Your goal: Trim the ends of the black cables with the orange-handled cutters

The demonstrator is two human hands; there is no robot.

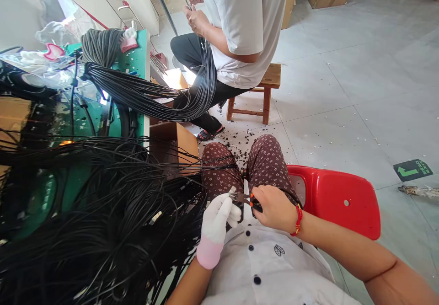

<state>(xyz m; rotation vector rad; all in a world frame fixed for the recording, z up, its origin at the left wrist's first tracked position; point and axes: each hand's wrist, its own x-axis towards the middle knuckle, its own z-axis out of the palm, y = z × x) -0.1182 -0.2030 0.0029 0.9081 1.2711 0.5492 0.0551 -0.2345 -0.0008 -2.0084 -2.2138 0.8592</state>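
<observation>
My left hand [219,216], in a white glove with a pink cuff, is closed in a pinch over my lap. A small pale connector [232,189] sticks up from its fingertips; the black cable behind it is mostly hidden. My right hand [273,208], bare with a red bracelet, is wrapped round the handles of dark pliers [243,198] with orange marks. The plier jaws are at the left fingertips, beside the connector; whether they touch it I cannot tell. A large mass of black cables [103,213] spreads to my left, some strands reaching across my thigh.
A co-worker [247,26] sits ahead on a wooden stool [270,76], a cable bundle [154,92] across the lap. A green table [142,58] holds coiled cable [102,46]. A cardboard box [187,145] is below it. A red stool [346,195] is at my right. Black scraps litter the floor.
</observation>
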